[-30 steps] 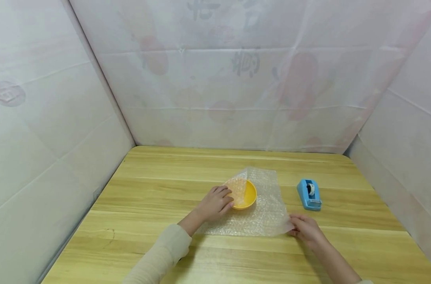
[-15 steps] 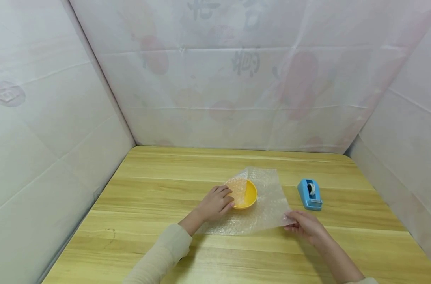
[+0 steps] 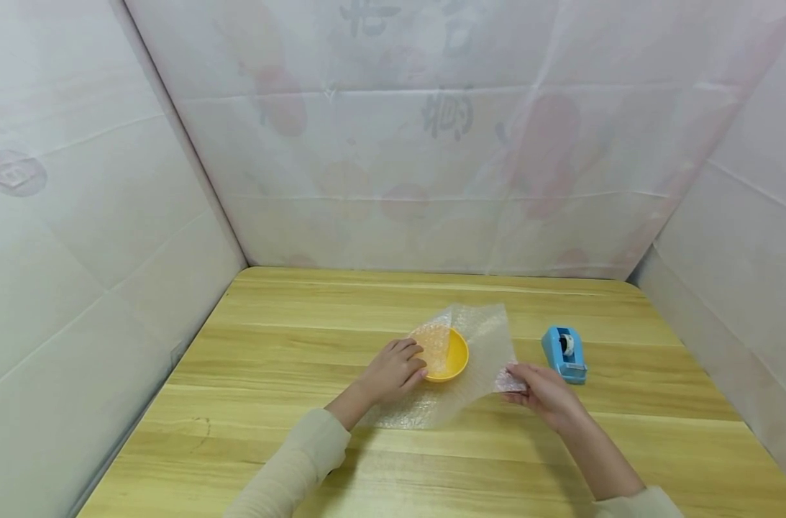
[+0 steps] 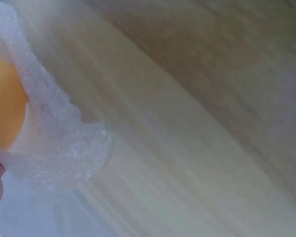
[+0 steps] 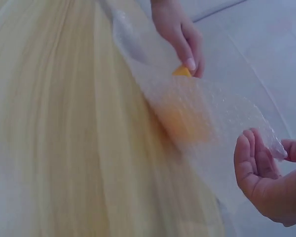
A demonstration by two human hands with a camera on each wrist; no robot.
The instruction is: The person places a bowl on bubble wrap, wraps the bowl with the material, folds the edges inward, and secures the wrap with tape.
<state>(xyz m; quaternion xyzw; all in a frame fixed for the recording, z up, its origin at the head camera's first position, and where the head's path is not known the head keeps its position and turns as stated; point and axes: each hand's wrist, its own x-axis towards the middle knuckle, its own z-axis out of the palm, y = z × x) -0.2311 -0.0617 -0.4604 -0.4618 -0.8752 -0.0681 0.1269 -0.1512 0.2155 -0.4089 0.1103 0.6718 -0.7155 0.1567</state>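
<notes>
A yellow bowl (image 3: 458, 355) sits on a sheet of clear bubble wrap (image 3: 486, 338), one flap folded over its left side. My left hand (image 3: 393, 371) grips the bowl's left edge, with its fingers over the folded flap and its thumb at the rim. With my right hand (image 3: 544, 392) I pinch the sheet's near right corner, which is lifted off the table. In the right wrist view the raised bubble wrap (image 5: 222, 106) hangs in front of the bowl, and the right hand's thumb and fingers (image 5: 256, 168) hold its edge. The left wrist view shows the bowl (image 4: 7, 103) amid crumpled wrap.
A blue tape dispenser (image 3: 564, 356) with a white roll stands right of the wrap, just beyond my right hand. The wooden table (image 3: 270, 345) has white printed cloth walls (image 3: 393, 180) at its back and sides.
My right hand has raised the bubble wrap's near right corner and carried it up and leftward toward the bowl. The left hand and the bowl stay put.
</notes>
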